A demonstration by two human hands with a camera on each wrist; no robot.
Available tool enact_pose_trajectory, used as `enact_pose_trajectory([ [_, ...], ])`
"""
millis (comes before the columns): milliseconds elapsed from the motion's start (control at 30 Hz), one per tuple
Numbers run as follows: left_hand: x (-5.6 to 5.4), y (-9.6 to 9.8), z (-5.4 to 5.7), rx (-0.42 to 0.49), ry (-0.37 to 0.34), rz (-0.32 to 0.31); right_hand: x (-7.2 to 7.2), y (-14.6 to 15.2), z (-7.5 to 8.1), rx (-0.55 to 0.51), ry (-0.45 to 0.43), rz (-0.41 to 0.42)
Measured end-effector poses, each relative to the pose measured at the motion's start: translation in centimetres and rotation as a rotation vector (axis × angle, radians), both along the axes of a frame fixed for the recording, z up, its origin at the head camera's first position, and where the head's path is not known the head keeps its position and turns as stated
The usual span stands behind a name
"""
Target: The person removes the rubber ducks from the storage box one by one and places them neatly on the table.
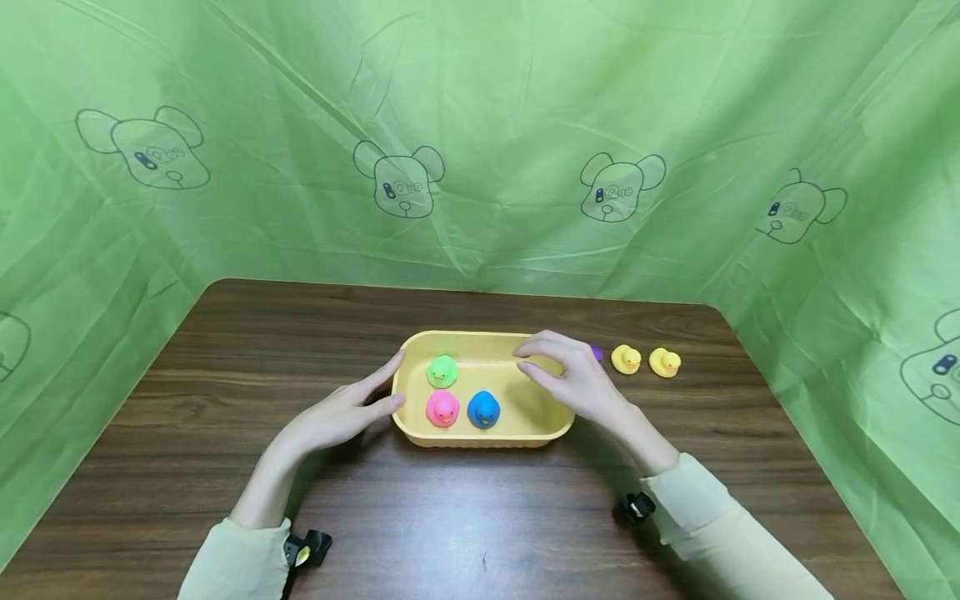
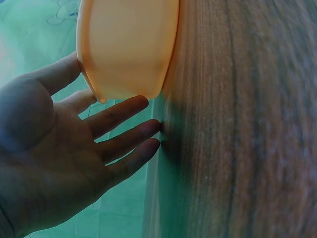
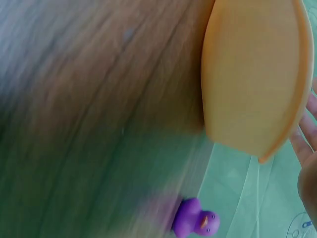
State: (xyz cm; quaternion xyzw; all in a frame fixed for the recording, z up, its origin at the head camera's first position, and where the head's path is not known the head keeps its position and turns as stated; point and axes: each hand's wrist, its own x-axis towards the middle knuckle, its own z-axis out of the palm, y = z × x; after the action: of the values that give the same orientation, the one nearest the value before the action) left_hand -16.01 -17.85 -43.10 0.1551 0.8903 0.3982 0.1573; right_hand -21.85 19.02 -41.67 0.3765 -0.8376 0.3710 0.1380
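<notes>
A yellow plastic basin [image 1: 480,438] lies on the table with a green rubber duck [image 1: 442,372], a pink rubber duck [image 1: 442,408] and a blue rubber duck [image 1: 483,410] in its left and middle part. Spread around the basin's left end, my left hand [image 1: 341,417] has its fingers nearly straight, with the thumb at the rim in the left wrist view. Over the basin's right end is my right hand [image 1: 566,375], thumb and fingers apart and nothing visible between them. A purple rubber duck [image 3: 190,219] stands beyond that hand, mostly hidden by it in the head view.
Two yellow rubber ducks, one nearer the hand [image 1: 626,359] and one farther right [image 1: 664,362], stand on the brown wooden table [image 1: 480,517] right of the basin. A green curtain [image 1: 495,100] with bear drawings hangs behind and at the sides of the table.
</notes>
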Motion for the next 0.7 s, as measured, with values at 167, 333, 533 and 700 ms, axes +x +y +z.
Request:
enact_pose_trajectory([
  [167, 0.0, 0.0, 0.0, 0.002, 0.001, 0.001, 0.4, -1.1, -0.2, 0.021, -0.005, 0.031],
  [333, 0.0, 0.1, 0.0, -0.001, 0.001, 0.0, 0.6, -1.9, -0.6, 0.052, 0.027, 0.079],
  [533, 0.0, 0.0, 0.0, 0.002, -0.003, 0.0, 0.8, -2.4, -1.2, 0.121, 0.024, 0.11],
  [700, 0.1, 0.0, 0.0, 0.012, -0.006, 0.008, 1.0, -2.7, -1.4, 0.175, 0.007, 0.121],
])
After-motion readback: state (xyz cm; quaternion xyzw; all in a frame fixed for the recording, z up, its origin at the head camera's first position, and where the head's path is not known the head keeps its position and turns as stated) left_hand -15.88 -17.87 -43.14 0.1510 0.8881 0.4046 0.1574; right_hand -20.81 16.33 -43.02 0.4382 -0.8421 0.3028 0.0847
